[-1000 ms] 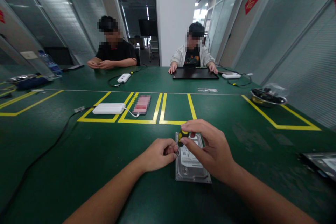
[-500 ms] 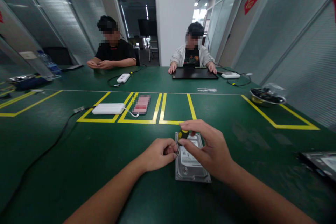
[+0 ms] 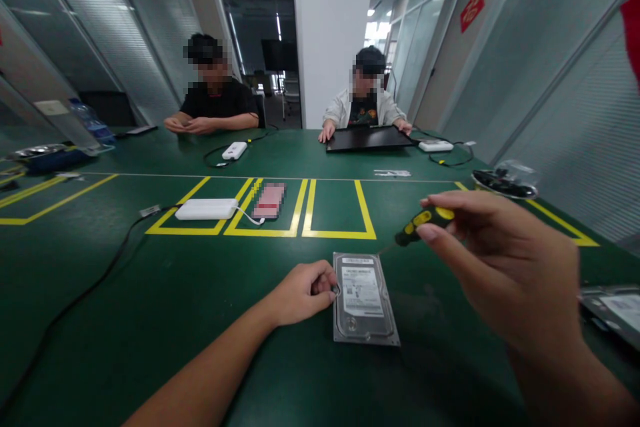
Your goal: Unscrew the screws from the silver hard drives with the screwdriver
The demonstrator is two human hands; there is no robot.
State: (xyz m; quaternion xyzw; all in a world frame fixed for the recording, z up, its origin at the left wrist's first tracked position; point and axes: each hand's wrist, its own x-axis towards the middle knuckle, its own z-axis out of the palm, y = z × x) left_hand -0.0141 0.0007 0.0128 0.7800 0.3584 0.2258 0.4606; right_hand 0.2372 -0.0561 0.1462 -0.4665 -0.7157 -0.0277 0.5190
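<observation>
A silver hard drive lies flat on the green table, label up. My left hand rests at its left edge with thumb and fingers pinched at the drive's side; what they pinch is too small to make out. My right hand is raised to the right of the drive, fingers closed on a small yellow-and-black screwdriver whose tip points down-left toward the table.
A white power bank and a pink phone lie in yellow-taped boxes ahead. Two people sit across the table, one with a black tray. A metal bowl stands at right, another drive at the right edge.
My right hand has lifted the screwdriver off the hard drive and swung it up and to the right. The left hand has stayed at the drive's left edge.
</observation>
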